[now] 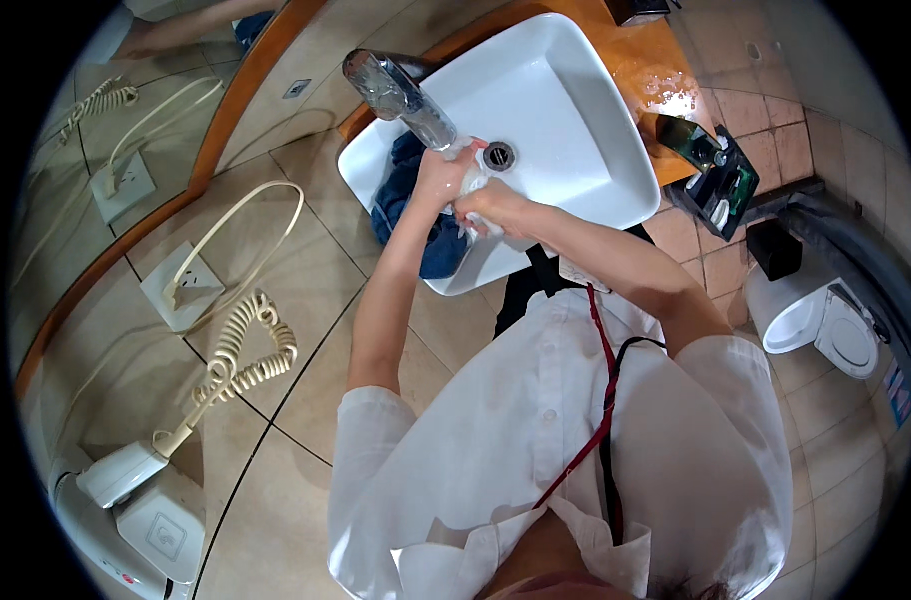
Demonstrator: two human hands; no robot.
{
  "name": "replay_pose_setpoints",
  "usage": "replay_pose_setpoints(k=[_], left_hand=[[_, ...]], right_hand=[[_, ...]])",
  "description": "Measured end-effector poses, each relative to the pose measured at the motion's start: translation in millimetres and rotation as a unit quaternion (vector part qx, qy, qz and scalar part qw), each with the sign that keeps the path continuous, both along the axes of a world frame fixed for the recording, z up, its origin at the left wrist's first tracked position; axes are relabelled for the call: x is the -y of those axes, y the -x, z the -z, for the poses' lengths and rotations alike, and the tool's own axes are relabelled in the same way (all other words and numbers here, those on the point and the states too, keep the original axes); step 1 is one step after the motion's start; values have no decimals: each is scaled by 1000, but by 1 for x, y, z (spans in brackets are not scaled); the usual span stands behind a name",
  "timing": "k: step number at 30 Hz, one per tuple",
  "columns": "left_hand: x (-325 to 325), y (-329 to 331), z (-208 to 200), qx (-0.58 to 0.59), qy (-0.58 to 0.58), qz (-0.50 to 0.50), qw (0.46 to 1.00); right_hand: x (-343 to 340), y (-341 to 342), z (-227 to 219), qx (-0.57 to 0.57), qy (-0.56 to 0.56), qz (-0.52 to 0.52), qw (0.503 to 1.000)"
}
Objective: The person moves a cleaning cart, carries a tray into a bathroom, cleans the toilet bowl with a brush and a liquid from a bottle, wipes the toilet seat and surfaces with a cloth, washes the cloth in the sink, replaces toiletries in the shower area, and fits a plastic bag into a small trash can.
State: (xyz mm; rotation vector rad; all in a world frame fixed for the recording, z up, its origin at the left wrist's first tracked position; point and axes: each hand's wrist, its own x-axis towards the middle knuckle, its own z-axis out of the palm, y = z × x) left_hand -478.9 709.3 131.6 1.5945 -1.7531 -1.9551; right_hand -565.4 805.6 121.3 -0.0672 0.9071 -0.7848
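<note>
Under the chrome faucet (400,100), my left hand (443,180) is closed on a crumpled white cloth (473,182) that looks wet. My right hand (495,207) grips the same cloth from the other side, its fingers wrapped round it. Both hands are over the white rectangular sink (585,120), close to the round drain (498,155). A dark blue cloth (443,248) lies bunched in the left side of the basin, beside and partly behind my left hand and wrist. Much of the white cloth is hidden by my fingers.
A wooden counter (665,60) with water drops surrounds the sink's far right. Past it stands a black caddy (720,185) with bottles. A toilet (810,315) is at right. On the left wall hang a white hair dryer (125,475), its coiled cord and an outlet (182,287).
</note>
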Motion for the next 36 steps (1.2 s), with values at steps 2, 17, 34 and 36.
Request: replay_pose_setpoints(k=[2,17,34,36], left_hand=[[-13,20,12,137,139,103,975],[-25,-13,-9,-446,-374,-28,812],[-21,33,-19,13,-1,33,999],[-32,39,-2,51,26,23,998]], right_hand=[[-7,-15,46,-259,51,-33,964],[-27,14,-31,583,-148,152,785],[-17,13,-2,-111,-7,-11,994],[-25,-3,30,-237,6,-12,971]])
